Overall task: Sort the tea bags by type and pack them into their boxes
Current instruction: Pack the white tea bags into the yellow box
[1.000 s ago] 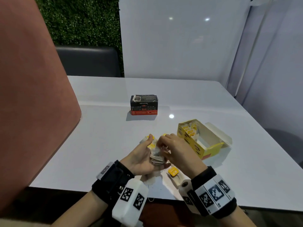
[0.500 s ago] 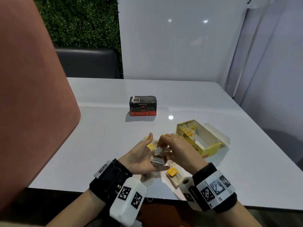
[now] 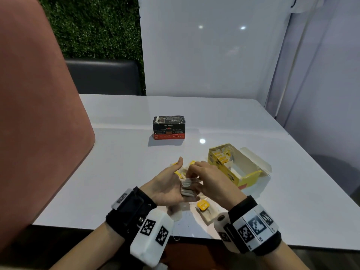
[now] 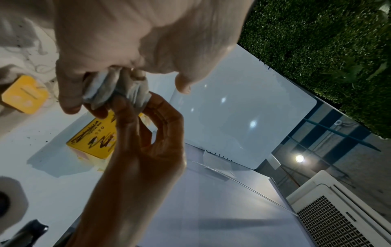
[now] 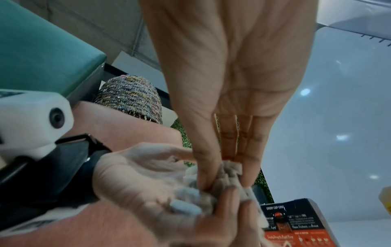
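While the white tabletop [image 3: 224, 117] carries the black box [image 3: 168, 128] far off and the open yellow box [image 3: 232, 167] on my right, my left hand [image 3: 165, 187] lies palm up, thumb raised, its grip curled round a stack of grey tea bags [image 3: 188, 189] above the near edge. My right hand [image 3: 211, 181] pinches the top of that stack. Since half a second ago, both hands have hardly shifted. The stacked bags lie flat, long axis roughly left to right.
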The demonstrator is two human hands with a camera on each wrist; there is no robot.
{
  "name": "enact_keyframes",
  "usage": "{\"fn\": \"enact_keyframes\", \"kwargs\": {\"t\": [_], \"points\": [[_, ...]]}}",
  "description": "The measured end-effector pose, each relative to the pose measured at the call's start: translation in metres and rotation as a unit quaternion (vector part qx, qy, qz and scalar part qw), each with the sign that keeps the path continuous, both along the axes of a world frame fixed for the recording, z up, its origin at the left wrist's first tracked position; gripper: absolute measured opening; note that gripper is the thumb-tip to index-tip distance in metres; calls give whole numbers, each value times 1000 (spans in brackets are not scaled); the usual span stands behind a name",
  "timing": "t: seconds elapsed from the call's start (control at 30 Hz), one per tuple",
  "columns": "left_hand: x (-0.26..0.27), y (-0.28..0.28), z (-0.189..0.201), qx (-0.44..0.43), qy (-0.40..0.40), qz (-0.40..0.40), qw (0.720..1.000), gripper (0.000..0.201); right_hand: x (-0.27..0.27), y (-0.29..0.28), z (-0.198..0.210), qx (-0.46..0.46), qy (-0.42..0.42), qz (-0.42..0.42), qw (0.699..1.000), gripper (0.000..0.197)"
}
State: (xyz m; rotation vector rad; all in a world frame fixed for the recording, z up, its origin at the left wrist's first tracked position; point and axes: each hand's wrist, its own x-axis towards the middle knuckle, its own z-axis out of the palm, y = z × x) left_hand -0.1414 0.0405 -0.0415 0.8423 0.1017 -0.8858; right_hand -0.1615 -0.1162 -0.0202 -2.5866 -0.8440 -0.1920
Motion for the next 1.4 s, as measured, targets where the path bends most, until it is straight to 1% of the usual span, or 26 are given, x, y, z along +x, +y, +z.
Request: {"fn": "enact_keyframes", "kwargs": {"t": [0.07, 0.13, 0.2, 0.27, 0.33, 0.4, 0.57, 0.8, 0.93, 1.03, 1.1, 1.3, 1.4], "points": [[1, 1, 0, 14, -6, -4, 1000, 63, -3, 1, -3, -8, -3, 5, 1000, 20], [0, 1, -1, 26, -4, -6, 1000, 60, -4, 0, -7, -2, -3, 10, 1000, 21], [-1, 0, 0, 28, -7, -2, 1000, 49, -3, -2, -10, 16, 4, 10, 1000, 23], [-2, -1, 4, 28, -17, -4, 999, 39, -3, -4, -12, 40, 13, 8, 999, 30], [-2, -2, 5, 34, -28, 2, 999, 34, -3, -6, -11, 69, 24, 5, 997, 38], [-1, -1, 5, 37, -32, 8, 999, 33, -4, -9, -8, 98, 43, -4, 994, 41], [-2, -2, 1, 56, -42, 9, 997, 33, -3, -10, -8, 144, 28, -20, 989, 33], [-5, -5, 2, 62, -55, 1, 997, 42, 2, -8, -4, 198, 24, -51, 979, 31], [-6, -6, 5, 38, -56, 2, 998, 46, 0, -5, -5, 175, 34, -25, 984, 35], [-7, -6, 6, 32, -49, -11, 998, 59, -1, -5, -9, 146, 43, -15, 988, 38], [-7, -7, 7, 31, -51, -19, 998, 63, 0, -4, -10, 128, 35, -12, 991, 39], [-6, -2, 5, 34, -29, -3, 999, 58, -1, -10, -2, 127, 13, -8, 992, 36], [-6, -4, 8, 15, -32, 18, 999, 52, -4, -9, -7, 123, 1, 14, 992, 41]]}}
